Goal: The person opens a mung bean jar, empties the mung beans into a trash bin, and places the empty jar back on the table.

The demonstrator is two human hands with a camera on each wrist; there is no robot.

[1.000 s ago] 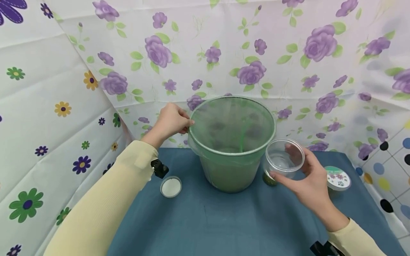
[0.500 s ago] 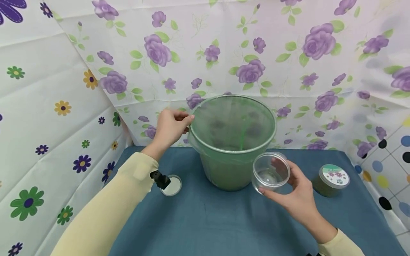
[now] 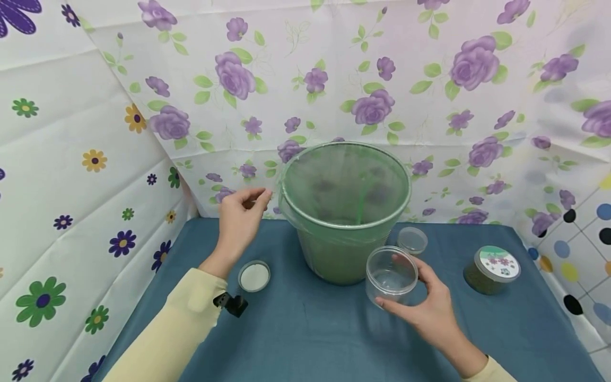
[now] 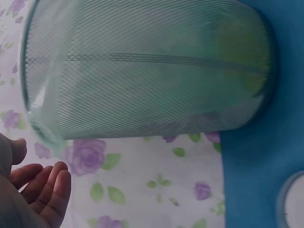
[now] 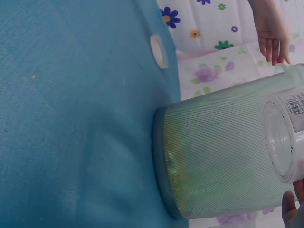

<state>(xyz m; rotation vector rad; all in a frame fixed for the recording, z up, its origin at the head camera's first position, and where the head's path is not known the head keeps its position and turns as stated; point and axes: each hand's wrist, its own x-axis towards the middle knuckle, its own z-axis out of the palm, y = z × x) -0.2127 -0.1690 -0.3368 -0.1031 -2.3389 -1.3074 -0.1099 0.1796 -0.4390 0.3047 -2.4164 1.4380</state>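
A clear plastic jar point(image 3: 389, 284) hangs tilted in front of the wastebasket, gripped between the thumb and fingers of my right hand point(image 3: 431, 313). Its round base point(image 5: 278, 137) and a printed barcode label show in the right wrist view. The mesh wastebasket point(image 3: 334, 260) stands at the table's back, lined with a thin green bag point(image 3: 310, 225) folded over its rim. My left hand point(image 3: 238, 215) is left of that rim, apart from it, fingers loosely bent and holding nothing. In the left wrist view the bent fingers point(image 4: 50, 192) lie beside the bag's edge.
A round lid with a white inside point(image 3: 254, 277) lies left of the wastebasket. Behind the held jar is a small clear round lid point(image 3: 412, 240). A jar with greenish-brown contents and a printed lid point(image 3: 491, 269) stands at the right. Patterned cloth point(image 3: 310, 53) hangs close behind the blue table cover point(image 3: 305, 339).
My left hand has left the bag's rim and moved down and to the left. My right hand has brought the clear jar down and leftward, away from the rim, uncovering the small clear lid.
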